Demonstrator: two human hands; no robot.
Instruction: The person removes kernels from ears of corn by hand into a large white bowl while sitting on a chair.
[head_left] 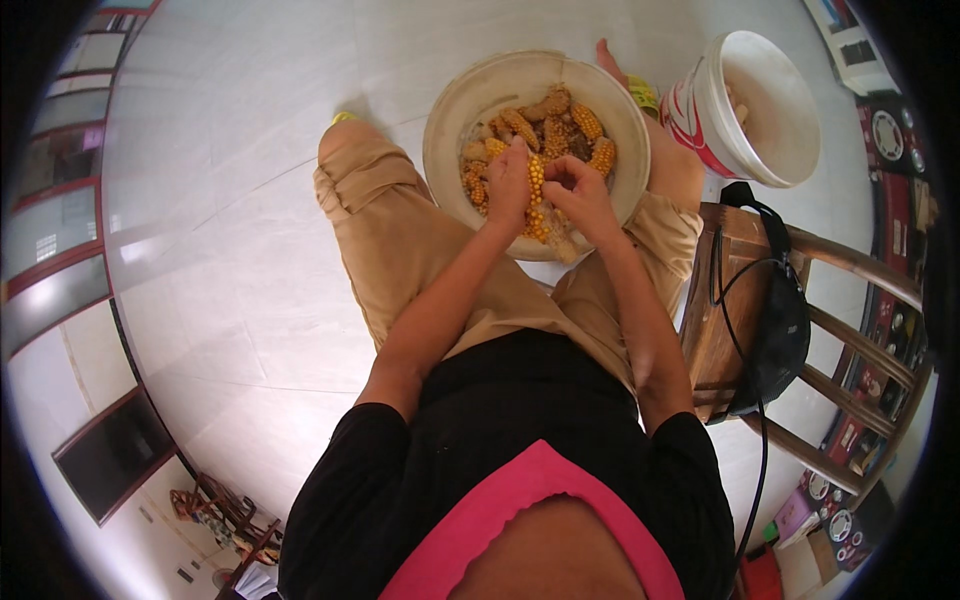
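Observation:
A wide off-white plastic tub (450, 150) between my legs holds several yellow corn cobs (585, 121) and some darker bits. My left hand (507, 188) is wrapped round a yellow corn cob (536, 190), held upright over the tub, its pale lower end pointing toward me. My right hand (580, 197) is curled against the right side of that cob, thumb and forefinger bent onto its kernels; what lies under the fingertips is partly hidden.
A white and red bucket (778, 100) with pale pieces inside stands at upper right. A wooden chair (862, 268) at my right carries a black bag (770, 340) and cable. Red-framed glass panels line the left edge; more wooden furniture stands at lower left.

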